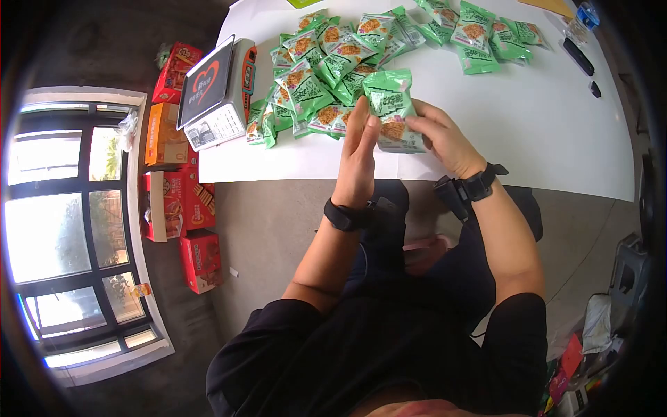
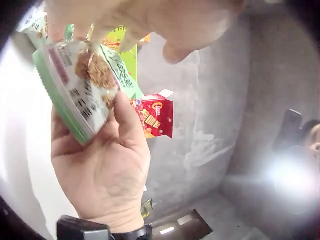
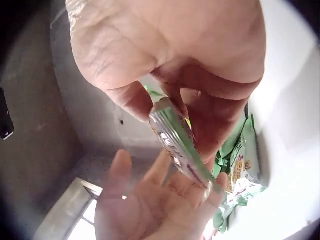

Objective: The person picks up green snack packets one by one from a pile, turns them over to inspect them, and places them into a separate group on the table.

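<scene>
A green-and-white snack packet (image 1: 392,125) with a granola picture is held over the front of the table. My left hand (image 1: 358,156) holds its left side; in the left wrist view the packet (image 2: 82,82) lies between the thumb and fingers of the left hand (image 2: 102,170). From the other side my right hand (image 1: 448,142) pinches it. The right wrist view shows the packet (image 3: 175,140) edge-on below the right hand (image 3: 175,50), with the left hand (image 3: 160,210) beneath. Whether a second packet overlaps it, I cannot tell.
A heap of similar packets (image 1: 306,90) covers the table's back left, beside a scale (image 1: 215,104). More packets (image 1: 476,35) lie at the back right, near a black object (image 1: 578,55) and a bottle (image 1: 586,17). Red boxes (image 1: 200,260) stand on the floor at left.
</scene>
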`<state>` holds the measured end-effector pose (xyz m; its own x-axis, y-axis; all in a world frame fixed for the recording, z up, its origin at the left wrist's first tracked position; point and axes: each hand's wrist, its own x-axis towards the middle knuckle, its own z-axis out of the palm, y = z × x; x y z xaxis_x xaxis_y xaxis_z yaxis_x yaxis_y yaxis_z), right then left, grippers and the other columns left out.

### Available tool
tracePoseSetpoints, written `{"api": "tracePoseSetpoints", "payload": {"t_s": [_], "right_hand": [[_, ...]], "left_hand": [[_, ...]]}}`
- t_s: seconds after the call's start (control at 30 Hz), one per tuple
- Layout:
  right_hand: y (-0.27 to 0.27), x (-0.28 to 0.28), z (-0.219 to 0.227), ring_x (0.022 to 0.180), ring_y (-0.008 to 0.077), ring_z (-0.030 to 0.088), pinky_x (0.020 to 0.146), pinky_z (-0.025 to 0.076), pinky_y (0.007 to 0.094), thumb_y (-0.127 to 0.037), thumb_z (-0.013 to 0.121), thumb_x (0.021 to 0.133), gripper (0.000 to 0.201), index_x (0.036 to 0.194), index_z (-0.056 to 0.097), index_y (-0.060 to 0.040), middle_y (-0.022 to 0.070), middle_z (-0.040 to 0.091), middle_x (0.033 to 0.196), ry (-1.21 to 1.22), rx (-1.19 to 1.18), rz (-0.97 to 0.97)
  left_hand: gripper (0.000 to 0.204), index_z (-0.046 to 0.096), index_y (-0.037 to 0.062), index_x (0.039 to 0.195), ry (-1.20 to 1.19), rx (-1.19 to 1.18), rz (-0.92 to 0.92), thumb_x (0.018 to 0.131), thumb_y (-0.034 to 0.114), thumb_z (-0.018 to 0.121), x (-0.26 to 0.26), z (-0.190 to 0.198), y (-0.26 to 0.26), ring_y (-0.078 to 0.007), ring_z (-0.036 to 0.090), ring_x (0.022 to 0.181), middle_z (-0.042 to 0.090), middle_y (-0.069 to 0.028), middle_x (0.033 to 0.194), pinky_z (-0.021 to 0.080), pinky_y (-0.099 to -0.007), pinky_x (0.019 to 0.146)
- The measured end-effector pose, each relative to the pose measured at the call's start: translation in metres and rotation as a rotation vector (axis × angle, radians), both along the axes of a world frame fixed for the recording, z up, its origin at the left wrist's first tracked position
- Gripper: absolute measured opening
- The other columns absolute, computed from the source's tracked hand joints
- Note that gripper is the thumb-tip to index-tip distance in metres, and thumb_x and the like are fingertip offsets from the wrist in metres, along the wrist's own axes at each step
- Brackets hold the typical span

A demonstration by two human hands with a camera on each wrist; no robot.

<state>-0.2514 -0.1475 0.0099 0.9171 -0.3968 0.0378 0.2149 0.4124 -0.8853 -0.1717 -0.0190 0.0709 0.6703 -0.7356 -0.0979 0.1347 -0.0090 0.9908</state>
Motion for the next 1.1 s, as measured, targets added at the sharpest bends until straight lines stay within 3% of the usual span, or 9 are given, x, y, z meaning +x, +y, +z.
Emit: {"api": "tracePoseSetpoints", "payload": {"t_s": [0.1,0.2,0.3,0.4,0.6,0.77,0.87,0.93,1.1], "right_hand": [[-0.004,-0.001,0.002,0.105,0.0119,0.058,0.093,0.044,0.0267,-0.021,0.048,0.097,0.04,0.13,0.052,0.0022,0.0075,0.061,0.118,-0.047,0.189,0.029],[-0.005,-0.001,-0.001,0.104,0.0124,0.058,0.09,0.045,0.0265,-0.021,0.052,0.096,0.042,0.131,0.051,0.0033,0.0064,0.062,0.117,0.007,0.146,-0.009],[-0.01,-0.002,-0.002,0.099,0.0149,0.06,0.087,0.047,0.0274,-0.025,0.059,0.094,0.039,0.122,0.058,0.0016,0.0065,0.065,0.111,0.051,-0.109,-0.04],[-0.036,-0.01,-0.005,0.095,0.0292,0.061,0.088,0.048,0.0339,-0.033,0.067,0.087,0.034,0.102,0.068,-0.0026,0.0127,0.065,0.109,0.276,-0.928,-0.363],[-0.102,-0.028,-0.056,0.118,0.038,0.049,0.097,0.042,0.0449,-0.034,0.065,0.087,0.035,0.108,0.067,-0.0053,0.0222,0.055,0.127,0.735,-1.398,-0.732],[-0.144,-0.039,-0.077,0.122,0.0407,0.045,0.1,0.04,0.0447,-0.034,0.064,0.087,0.039,0.115,0.064,-0.0081,0.027,0.051,0.129,0.789,-1.351,-0.991],[-0.151,-0.041,-0.071,0.112,0.0334,0.054,0.092,0.044,0.0389,-0.032,0.063,0.088,0.036,0.114,0.065,-0.0063,0.023,0.059,0.119,0.722,-1.042,-1.001],[-0.15,-0.041,-0.064,0.095,0.0234,0.06,0.083,0.046,0.0333,-0.03,0.062,0.09,0.034,0.112,0.066,-0.0044,0.0152,0.066,0.1,0.571,-0.502,-0.821],[-0.155,-0.033,-0.075,0.081,0.0143,0.058,0.073,0.046,0.027,-0.026,0.058,0.092,0.031,0.11,0.067,-0.0023,0.0068,0.066,0.087,0.547,-0.424,-0.828]], "left_hand": [[0.054,0.028,0.003,0.148,0.088,-0.165,-0.239,0.099,0.016,0.047,0.029,-0.031,0.006,-0.0231,0.036,0.136,0.037,-0.0128,0.148,0.029,-0.0401,0.109],[0.046,0.037,0.0023,0.141,0.241,-0.171,-0.196,0.096,0.002,0.048,0.02,-0.033,0.006,-0.0209,0.05,0.122,0.05,-0.0112,0.134,0.042,-0.0356,0.1],[0.041,0.042,0.0019,0.135,0.289,-0.178,-0.154,0.095,-0.002,0.048,0.022,-0.045,0.006,-0.0204,0.055,0.115,0.055,-0.0108,0.127,0.046,-0.0357,0.096],[0.037,0.046,0.0011,0.131,0.279,-0.188,-0.122,0.094,-0.004,0.048,0.027,-0.051,0.006,-0.0207,0.058,0.11,0.058,-0.0107,0.122,0.048,-0.0357,0.094],[0.033,0.048,-0.0004,0.127,0.278,-0.229,0.053,0.094,-0.003,0.048,0.051,-0.069,0.017,-0.0201,0.06,0.106,0.06,-0.0108,0.117,0.049,-0.0347,0.092],[0.036,0.048,0.0025,0.13,0.178,-0.24,0.102,0.094,-0.001,0.05,0.068,-0.063,0.019,-0.0153,0.06,0.104,0.059,-0.0074,0.12,0.05,-0.0297,0.086],[0.039,0.046,-0.0001,0.132,0.158,-0.206,0.095,0.093,-0.003,0.049,0.066,-0.068,0.013,-0.0169,0.058,0.106,0.059,-0.0096,0.121,0.048,-0.0313,0.091],[0.048,0.038,-0.0003,0.14,0.135,-0.153,-0.028,0.094,-0.003,0.05,0.063,-0.07,0.009,-0.0164,0.054,0.114,0.055,-0.0092,0.128,0.044,-0.0295,0.097],[0.056,0.032,0.0015,0.146,-0.003,-0.05,-0.101,0.093,-0.005,0.049,0.053,-0.097,-0.002,-0.018,0.048,0.124,0.047,-0.0123,0.141,0.04,-0.0309,0.102]]}}
